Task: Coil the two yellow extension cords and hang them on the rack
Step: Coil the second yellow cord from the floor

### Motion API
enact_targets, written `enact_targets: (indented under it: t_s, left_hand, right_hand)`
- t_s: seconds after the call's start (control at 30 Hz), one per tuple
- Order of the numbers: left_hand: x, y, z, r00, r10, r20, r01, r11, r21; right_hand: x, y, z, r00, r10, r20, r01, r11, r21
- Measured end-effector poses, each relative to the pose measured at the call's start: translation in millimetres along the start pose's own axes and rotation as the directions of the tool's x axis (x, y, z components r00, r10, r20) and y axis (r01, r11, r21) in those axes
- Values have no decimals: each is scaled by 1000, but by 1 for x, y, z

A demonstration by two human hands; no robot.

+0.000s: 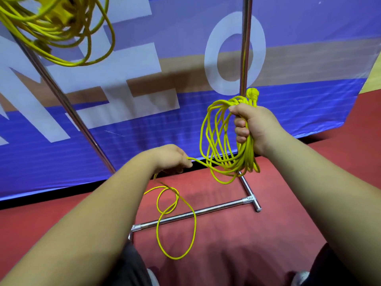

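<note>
At the top left corner, one yellow extension cord is already coiled and hangs on the rack. Its loops are loose and uneven, and a yellow socket block sits in the middle of the bundle. The lowest loop hangs down in front of the blue and white banner. The slanted metal pole of the rack passes under this coil and goes down toward the red floor.

Lower, near the middle, the left hand is closed lightly around a single strand of the second yellow extension cord. The fingers pinch the strand, which runs through the hand. On one side it goes to the right, to the coil; on the other side it drops to the floor. There the free part of the cord lies in a few open loops, shaped like a figure eight, and it crosses over the horizontal base bar of the rack.

To the right, the right hand is raised and clenched firmly around the top of the half-made coil. Several long, narrow loops hang down from this fist, close together, thin and bright yellow. A yellow plug sticks up just above the fist, beside the vertical pole of the rack. The bottom of the loops hangs above the foot of the rack, but I cannot tell if it touches it.
</note>
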State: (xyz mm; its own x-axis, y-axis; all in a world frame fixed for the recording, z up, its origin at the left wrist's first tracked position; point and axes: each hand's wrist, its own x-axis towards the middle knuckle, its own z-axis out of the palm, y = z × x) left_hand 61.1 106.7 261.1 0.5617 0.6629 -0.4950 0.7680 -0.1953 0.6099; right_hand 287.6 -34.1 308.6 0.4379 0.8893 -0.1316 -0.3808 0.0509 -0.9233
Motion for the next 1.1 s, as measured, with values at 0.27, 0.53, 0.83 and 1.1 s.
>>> enact_targets:
  t_s: [0.27, 0.53, 0.83, 1.1]
  left_hand:
    - [7, -17, -24, 927, 157, -341, 95, 782, 617]
    - [20, -29, -22, 883, -53, -466, 219, 926, 308]
    - [10, -3, -31, 924, -341, -174, 41, 540, -841]
    - [-6, 5, -34, 952, -196, -237, -10, 752, -660]
  right_hand:
    - [-4, 3, -2, 999, -3, -37, -1, 995, -103]
    - [-3, 4, -4, 996, 88, 2, -87, 993, -78]
    - [-2, 18, -1, 992, 123, -29, -125, 990, -71]
    - [7, 37, -9, 970, 157, -187, -176, 980, -89]
